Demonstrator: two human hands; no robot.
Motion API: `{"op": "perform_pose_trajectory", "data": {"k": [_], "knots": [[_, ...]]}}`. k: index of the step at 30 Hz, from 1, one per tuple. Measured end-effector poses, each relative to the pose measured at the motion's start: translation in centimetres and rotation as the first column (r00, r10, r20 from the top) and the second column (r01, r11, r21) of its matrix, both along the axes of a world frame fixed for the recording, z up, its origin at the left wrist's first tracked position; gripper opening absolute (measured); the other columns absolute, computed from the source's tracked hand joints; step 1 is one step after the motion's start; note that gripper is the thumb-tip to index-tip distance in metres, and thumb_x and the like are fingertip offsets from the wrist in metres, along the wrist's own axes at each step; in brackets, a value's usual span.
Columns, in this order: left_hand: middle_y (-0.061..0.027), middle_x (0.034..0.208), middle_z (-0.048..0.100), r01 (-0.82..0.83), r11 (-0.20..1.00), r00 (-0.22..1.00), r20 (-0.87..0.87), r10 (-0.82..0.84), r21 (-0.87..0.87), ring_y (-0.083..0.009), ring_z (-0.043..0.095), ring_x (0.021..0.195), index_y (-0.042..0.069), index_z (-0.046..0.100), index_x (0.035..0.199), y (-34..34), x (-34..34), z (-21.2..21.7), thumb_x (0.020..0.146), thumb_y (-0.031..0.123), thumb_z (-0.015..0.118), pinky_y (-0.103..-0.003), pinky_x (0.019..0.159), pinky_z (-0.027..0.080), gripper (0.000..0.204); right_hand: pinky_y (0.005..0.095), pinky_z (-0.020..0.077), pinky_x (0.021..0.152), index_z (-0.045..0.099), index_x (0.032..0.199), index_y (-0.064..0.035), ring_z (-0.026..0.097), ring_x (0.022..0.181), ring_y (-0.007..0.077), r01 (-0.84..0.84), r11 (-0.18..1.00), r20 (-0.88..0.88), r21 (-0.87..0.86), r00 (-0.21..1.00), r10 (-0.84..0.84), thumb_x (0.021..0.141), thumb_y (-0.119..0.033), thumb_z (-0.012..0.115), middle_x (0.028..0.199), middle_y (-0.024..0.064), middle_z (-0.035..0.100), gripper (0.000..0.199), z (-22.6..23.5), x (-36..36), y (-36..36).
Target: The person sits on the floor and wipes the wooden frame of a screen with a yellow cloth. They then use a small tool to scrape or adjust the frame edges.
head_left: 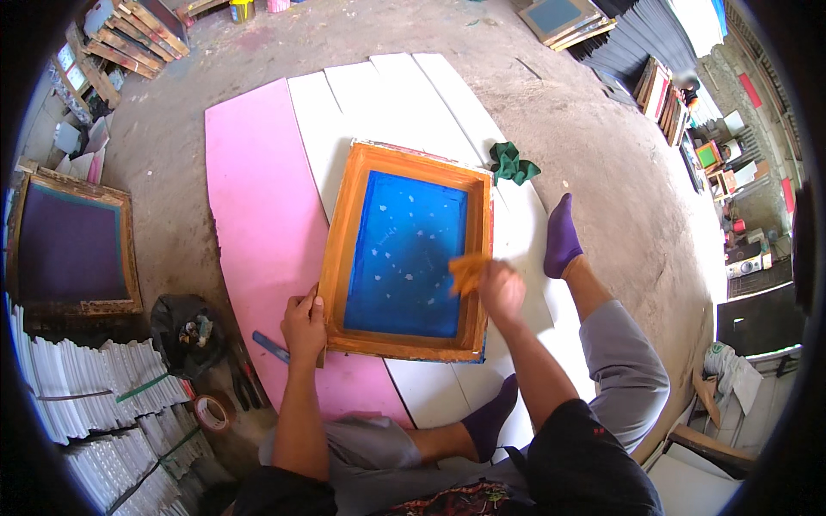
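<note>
A screen-printing frame (337, 249) with orange-brown wooden sides lies in front of me. Its blue mesh (404, 297) carries several small pale shapes. My left hand (305, 325) grips the frame's lower left side, thumb on top of the wood. Over the frame's right side, my right hand (502, 292) is closed on an orange cloth (468, 274), slightly smeared by motion. The cloth hangs over the right part of the mesh; whether it touches the mesh I cannot tell. A blue strip-like tool (271, 347) lies beside my left hand. Past the frame's upper right corner sits a crumpled dark green cloth (513, 163).
Pink (258, 189) and white boards (413, 95) lie under the frame on the concrete floor. At left are another screen frame (73, 245), a black bag (188, 335), a tape roll (213, 413) and bundled white stacks (86, 387). My purple-socked foot (563, 236) rests at right.
</note>
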State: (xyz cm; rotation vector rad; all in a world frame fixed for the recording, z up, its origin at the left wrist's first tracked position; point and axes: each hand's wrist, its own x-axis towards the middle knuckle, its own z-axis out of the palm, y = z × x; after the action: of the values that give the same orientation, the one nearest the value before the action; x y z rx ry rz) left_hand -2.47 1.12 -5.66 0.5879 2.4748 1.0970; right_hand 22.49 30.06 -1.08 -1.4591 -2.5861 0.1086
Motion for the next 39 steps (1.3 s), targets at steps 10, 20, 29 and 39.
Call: {"op": "perform_pose_trajectory", "data": {"k": [10, 20, 29, 39], "knots": [[-0.014, 0.101, 0.064, 0.028, 1.0, 1.0, 0.008, -0.028, -0.006, -0.029, 0.069, 0.089, 0.012, 0.071, 0.137, 0.3, 0.1, 0.4, 0.106, 0.025, 0.057, -0.04, 0.083, 0.055, 0.036, 0.0495, 0.0547, 0.088, 0.072, 0.093, -0.0018, 0.067, 0.098, 0.0377, 0.013, 0.982, -0.135, 0.186, 0.991, 0.013, 0.099, -0.018, 0.061, 0.098, 0.0182, 0.069, 0.021, -4.0, -8.0, 16.9], [-0.0145, 0.1, 0.064, 0.03, 0.996, 0.999, -0.023, -0.028, 0.081, -0.0281, 0.068, 0.091, 0.012, 0.071, 0.137, -0.3, 0.2, -0.7, 0.107, 0.026, 0.057, -0.038, 0.083, 0.054, 0.036, 0.0452, 0.0581, 0.091, 0.069, 0.091, -0.0018, 0.065, 0.105, 0.0353, -0.193, 0.98, 0.109, 0.052, 0.976, 0.186, 0.085, -0.007, 0.064, 0.104, 0.016, 0.068, 0.009, -4.7, -3.0, 10.6], [-0.0183, 0.108, 0.066, 0.063, 0.997, 0.971, -0.231, -0.054, 0.035, -0.035, 0.068, 0.094, 0.005, 0.071, 0.134, 0.0, -0.1, -1.9, 0.107, 0.031, 0.056, -0.045, 0.087, 0.054, 0.04, 0.043, 0.0579, 0.089, 0.068, 0.102, -0.0011, 0.062, 0.106, 0.0335, -0.31, 0.951, 0.137, 0.008, 0.942, 0.306, 0.085, -0.01, 0.062, 0.108, 0.0139, 0.064, 0.019, -5.0, 6.6, -4.3], [-0.0197, 0.108, 0.069, 0.171, 0.984, 0.821, -0.559, -0.116, 0.048, -0.0383, 0.066, 0.099, 0.003, 0.07, 0.131, -1.9, 5.4, 4.0, 0.098, 0.028, 0.071, -0.048, 0.089, 0.054, 0.041, 0.0457, 0.0605, 0.083, 0.074, 0.09, -0.0012, 0.071, 0.101, 0.0338, -0.338, 0.906, -0.044, -0.256, 0.94, 0.338, 0.09, -0.012, 0.065, 0.104, 0.0166, 0.072, 0.014, -1.6, 11.2, -13.8]]}}
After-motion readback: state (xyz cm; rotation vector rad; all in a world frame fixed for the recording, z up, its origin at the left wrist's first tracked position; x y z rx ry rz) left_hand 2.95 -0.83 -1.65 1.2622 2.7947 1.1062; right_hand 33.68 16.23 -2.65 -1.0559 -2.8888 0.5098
